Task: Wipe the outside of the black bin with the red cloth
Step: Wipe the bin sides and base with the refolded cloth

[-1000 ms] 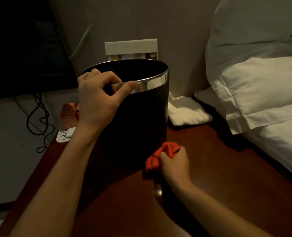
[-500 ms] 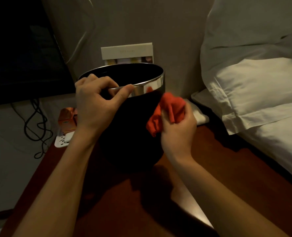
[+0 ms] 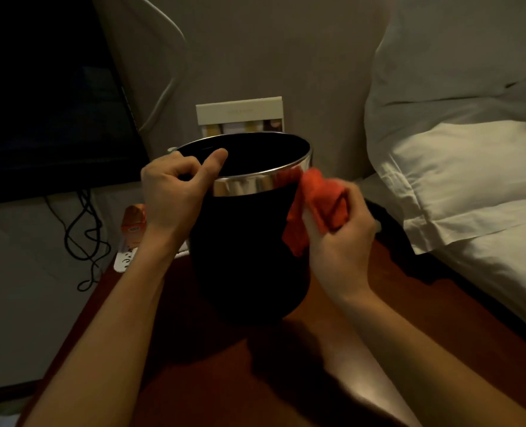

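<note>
The black bin (image 3: 246, 257) with a shiny metal rim stands on a dark red-brown table (image 3: 194, 380), tilted a little toward me. My left hand (image 3: 175, 192) grips the rim at its left side, thumb over the top edge. My right hand (image 3: 341, 238) holds the bunched red cloth (image 3: 314, 208) against the bin's upper right side, just below and touching the metal rim band.
White pillows (image 3: 471, 167) and bedding lie close on the right. A dark screen (image 3: 46, 97) with hanging cables (image 3: 83, 235) is at the left. Behind the bin stands a pale card (image 3: 240, 114); an orange packet (image 3: 134, 223) and a white power strip (image 3: 126, 257) lie at the table's left.
My right hand has carried the red cloth from the bin's base up its right side to the metal rim. My left hand has stayed on the rim, its thumb shifted up.
</note>
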Available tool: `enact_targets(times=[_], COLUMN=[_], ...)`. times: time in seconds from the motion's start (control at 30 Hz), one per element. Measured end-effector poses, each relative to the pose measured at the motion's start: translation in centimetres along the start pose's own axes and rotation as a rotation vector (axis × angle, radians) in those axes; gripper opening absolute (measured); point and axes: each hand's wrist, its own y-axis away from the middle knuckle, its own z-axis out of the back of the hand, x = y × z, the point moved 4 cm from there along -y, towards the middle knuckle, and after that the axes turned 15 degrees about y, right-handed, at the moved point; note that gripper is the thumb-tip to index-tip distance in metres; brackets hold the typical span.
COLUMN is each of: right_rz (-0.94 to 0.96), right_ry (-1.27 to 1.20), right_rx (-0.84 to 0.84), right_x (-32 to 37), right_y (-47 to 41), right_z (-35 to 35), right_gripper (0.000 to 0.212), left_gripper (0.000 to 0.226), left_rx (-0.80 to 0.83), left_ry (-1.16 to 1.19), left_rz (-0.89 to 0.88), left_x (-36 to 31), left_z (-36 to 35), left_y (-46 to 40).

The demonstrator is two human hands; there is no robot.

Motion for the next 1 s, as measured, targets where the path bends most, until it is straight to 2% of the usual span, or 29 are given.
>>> enact_targets(times=[0.07,0.13,0.2,0.3,0.37,0.47,0.57,0.63,0.7,0.77,0.83,0.9,0.93,1.0], right_rz=[-0.233,-0.459,-0.543,-0.563,-0.407,0.045,0.455,0.643,0.824,1.025,1.119,1.083,1.035,0.887], right_ry=[-0.017,0.107,0.269,0.18,0.102,0.054,0.202,0.338,0.485,0.63,0.756,0.747,0.695,0.573], right_rx=[0.099,0.206,0.272,0.231,0.191,0.075,0.012,0.004,0.07,0.263,0.467,0.557,0.551,0.433], right_x=[-3.9,-8.5,-11.3,-10.4,-6.8,0.7,4.2,3.2,1.1,-1.5,-3.4,-3.9,-3.6,-2.5], right_y=[1.8,4.1,5.3,4.3,2.5,0.8,1.9,4.0,6.9,10.2,12.5,12.5,11.8,9.5], right_z=[-1.0,-1.9,-1.9,-1.6,-1.5,-1.2,-2.8,-4.5,-6.0,-6.8,-7.1,-6.7,-6.3,-5.0], right_gripper=[0.012,0.021,0.025,0.023,0.022,0.021,0.04,0.039,0.031,0.026,0.026,0.028,0.027,0.027], left_gripper=[0.049,0.051,0.054,0.052,0.045,0.042,0.049,0.05,0.049,0.045,0.04,0.038,0.037,0.035], left_rx=[-0.007,-0.026,-0.033,0.018,0.026,-0.004,0.032,0.098,0.14,0.173,0.198,0.199,0.196,0.193], left_ry=[0.037,0.066,0.054,-0.156,-0.282,-0.348,-0.325,-0.291,-0.265,-0.253,-0.235,-0.217,-0.213,-0.21], left_rz=[0.031,0.089,0.116,-0.012,-0.104,-0.098,-0.106,-0.111,-0.099,-0.072,-0.056,-0.047,-0.039,-0.017], left_x=[0.5,1.0,1.1,0.1,-1.1,-1.6,-1.2,-1.1,-1.2,-1.2,-1.1,-1.1,-1.1,-1.2], left_z=[0.7,1.5,2.2,1.0,-1.1,-2.3,-1.4,-1.0,-0.7,-0.7,-0.6,-0.5,-0.5,-0.5], left_y=[-0.4,-0.9,-1.3,-0.4,1.0,1.8,1.2,0.8,0.6,0.6,0.6,0.6,0.6,0.6])
